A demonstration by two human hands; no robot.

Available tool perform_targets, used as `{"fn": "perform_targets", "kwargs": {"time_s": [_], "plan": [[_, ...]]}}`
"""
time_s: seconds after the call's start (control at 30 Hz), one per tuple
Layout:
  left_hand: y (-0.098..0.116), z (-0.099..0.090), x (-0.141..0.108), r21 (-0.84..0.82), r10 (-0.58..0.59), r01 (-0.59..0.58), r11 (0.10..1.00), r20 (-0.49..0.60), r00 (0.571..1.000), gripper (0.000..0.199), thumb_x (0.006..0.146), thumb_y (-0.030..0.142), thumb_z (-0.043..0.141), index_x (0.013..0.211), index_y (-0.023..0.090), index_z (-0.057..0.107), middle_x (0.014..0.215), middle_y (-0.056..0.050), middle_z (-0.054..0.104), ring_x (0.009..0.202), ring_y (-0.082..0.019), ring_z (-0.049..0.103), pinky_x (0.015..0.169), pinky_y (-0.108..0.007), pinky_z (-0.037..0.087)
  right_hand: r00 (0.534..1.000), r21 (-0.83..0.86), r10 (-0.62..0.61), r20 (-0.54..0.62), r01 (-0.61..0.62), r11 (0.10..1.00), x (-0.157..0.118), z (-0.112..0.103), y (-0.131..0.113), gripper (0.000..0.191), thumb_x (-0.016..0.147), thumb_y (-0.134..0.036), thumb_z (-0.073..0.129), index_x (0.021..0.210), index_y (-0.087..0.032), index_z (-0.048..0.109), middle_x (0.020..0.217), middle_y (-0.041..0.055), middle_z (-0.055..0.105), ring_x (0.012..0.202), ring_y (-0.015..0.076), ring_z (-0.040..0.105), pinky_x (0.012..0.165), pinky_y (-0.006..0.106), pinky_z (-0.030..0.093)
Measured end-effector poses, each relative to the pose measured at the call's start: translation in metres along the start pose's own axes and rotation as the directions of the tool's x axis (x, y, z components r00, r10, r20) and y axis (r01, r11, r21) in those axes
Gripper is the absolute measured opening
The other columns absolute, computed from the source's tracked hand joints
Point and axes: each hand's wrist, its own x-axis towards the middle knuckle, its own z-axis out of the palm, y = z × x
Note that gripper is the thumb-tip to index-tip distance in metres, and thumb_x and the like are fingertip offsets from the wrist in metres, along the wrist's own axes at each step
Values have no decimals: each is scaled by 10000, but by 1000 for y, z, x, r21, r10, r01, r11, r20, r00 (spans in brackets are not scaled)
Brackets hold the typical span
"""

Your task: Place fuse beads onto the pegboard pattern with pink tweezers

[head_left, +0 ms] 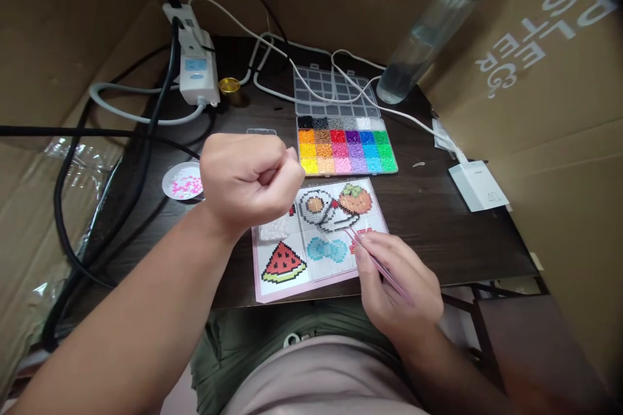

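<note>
My left hand (pixel 250 178) is closed in a fist, raised in front of the camera above the left part of the pattern sheet, with nothing visible in it. Pink tweezers (pixel 389 275) are held in my right hand (pixel 402 282), their tips over the bead design at the sheet's middle right. The pattern sheet (pixel 283 264) shows a watermelon slice, an egg-like figure, an orange fruit and a blue shape. A small box of white beads (pixel 273 229) rests on it, partly behind my left fist. Behind the sheet lies an open bead case (pixel 345 146) with many colours.
A white dish (pixel 181 181) of pink and white beads is at the left, near a gold cup (pixel 230 87). A power strip (pixel 197 65) and cables lie behind. A water bottle (pixel 423 39) and white charger (pixel 477 186) stand right. Cardboard walls (pixel 549 117) surround the table.
</note>
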Motion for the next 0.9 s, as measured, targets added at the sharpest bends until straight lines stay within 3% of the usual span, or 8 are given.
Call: {"fn": "perform_targets", "kwargs": {"time_s": [0.23, 0.33, 0.53, 0.73, 0.9], "plan": [[-6, 3, 6, -28, 59, -60, 998, -5, 998, 556, 788, -96, 673, 749, 225, 220, 602, 79, 145, 484, -25, 137, 421, -278, 116, 1000, -9, 2, -18, -2, 1000, -15, 5, 1, 439, 991, 25, 882, 1318, -260, 946, 1035, 86, 986, 813, 294, 973, 757, 381, 872], [-9, 3, 8, -70, 105, -105, 992, -2, 994, 591, 793, -44, 737, 739, 233, 218, 564, 88, 119, 438, -17, 123, 384, -271, 92, 1000, -8, 0, -9, 0, 1000, -15, 5, 2, 384, 999, 26, 890, 1274, -233, 957, 1032, 104, 989, 821, 293, 979, 782, 364, 875], [-9, -2, 7, -57, 27, -23, 998, 70, 997, 580, 750, -80, 733, 736, 230, 242, 547, 92, 139, 429, -24, 162, 394, -283, 133, 1000, -1, 12, 17, -12, 1000, -12, 4, 2, 346, 1016, 17, 888, 1239, -238, 960, 1031, 98, 992, 826, 281, 981, 806, 356, 879], [-12, 1, 10, -72, 100, -97, 993, 37, 994, 537, 715, -90, 667, 730, 242, 244, 545, 98, 144, 406, -18, 157, 371, -270, 114, 999, -5, 23, 37, -23, 1000, -13, 2, 5, 386, 1019, -6, 900, 1291, -270, 975, 1038, 77, 995, 821, 289, 982, 824, 384, 891], [-10, 1, 8, -64, 100, -98, 993, 37, 994, 578, 760, -65, 724, 743, 232, 230, 555, 96, 128, 422, -21, 144, 379, -273, 119, 998, -10, 18, 55, -18, 1000, -13, 2, 6, 393, 1020, 2, 895, 1292, -269, 976, 1042, 77, 995, 827, 288, 983, 840, 383, 889]]}}
